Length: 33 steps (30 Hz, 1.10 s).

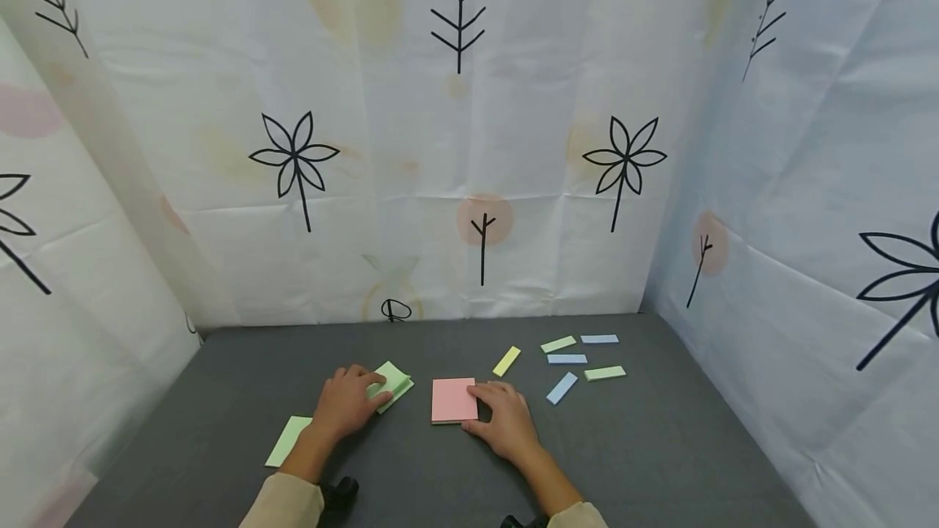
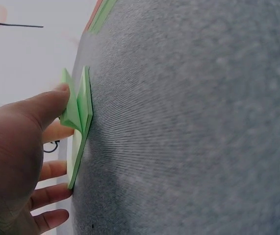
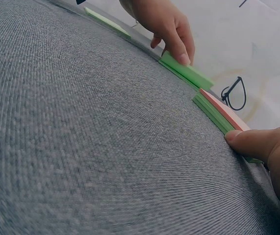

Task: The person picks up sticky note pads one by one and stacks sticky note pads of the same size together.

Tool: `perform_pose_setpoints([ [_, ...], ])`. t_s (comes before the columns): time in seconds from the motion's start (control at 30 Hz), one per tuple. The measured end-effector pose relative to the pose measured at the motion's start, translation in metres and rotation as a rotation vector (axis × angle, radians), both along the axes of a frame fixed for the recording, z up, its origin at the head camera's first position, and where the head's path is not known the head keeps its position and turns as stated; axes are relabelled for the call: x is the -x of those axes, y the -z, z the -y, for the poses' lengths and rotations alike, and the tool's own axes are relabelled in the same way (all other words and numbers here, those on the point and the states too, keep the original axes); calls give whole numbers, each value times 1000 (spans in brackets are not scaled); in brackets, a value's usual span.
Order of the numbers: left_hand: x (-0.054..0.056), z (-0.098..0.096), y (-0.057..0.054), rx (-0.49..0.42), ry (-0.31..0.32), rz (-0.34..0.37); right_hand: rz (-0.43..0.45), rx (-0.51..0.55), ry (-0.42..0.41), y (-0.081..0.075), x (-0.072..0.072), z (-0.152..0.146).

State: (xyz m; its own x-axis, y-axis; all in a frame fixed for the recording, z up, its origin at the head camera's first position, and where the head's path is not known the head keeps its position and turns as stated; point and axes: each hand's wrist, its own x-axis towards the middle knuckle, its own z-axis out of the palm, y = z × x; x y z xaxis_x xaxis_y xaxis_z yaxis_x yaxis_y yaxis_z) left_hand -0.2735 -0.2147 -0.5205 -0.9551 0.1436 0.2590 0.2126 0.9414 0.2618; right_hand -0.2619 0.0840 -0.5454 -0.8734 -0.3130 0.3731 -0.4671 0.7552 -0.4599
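Observation:
Left of the middle of the table lies a pad of green sticky notes (image 1: 394, 387). My left hand (image 1: 346, 402) pinches its upper part between thumb and fingers. In the left wrist view this upper part (image 2: 70, 105) is bent up from the lower part, with a V-shaped gap between. My right hand (image 1: 504, 420) holds the right side of a square sticky-note stack (image 1: 451, 400), pink on top and green beneath. In the right wrist view the thumb (image 3: 245, 140) presses against the stack's near edge. That hand's other fingers are mostly hidden there.
Another light green note or pad (image 1: 288, 441) lies by the left forearm, partly covered by it. To the right are a yellow strip (image 1: 506, 361) and several blue and green strips (image 1: 562, 389). Printed white curtains (image 1: 513, 145) surround the dark grey table (image 1: 660, 446).

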Motion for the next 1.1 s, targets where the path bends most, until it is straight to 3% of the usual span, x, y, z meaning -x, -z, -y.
perform_pose_setpoints([
  [0.67,2,5,8,-34,7,-27,-9,-5,0,-1,0,0],
  [0.97,0,6,10,-53,-35,-9,-15,1,-3,0,0,-1],
  [1.1,-3,3,10,-110,-46,-38,-18,4,-4,-1,-1,-1],
])
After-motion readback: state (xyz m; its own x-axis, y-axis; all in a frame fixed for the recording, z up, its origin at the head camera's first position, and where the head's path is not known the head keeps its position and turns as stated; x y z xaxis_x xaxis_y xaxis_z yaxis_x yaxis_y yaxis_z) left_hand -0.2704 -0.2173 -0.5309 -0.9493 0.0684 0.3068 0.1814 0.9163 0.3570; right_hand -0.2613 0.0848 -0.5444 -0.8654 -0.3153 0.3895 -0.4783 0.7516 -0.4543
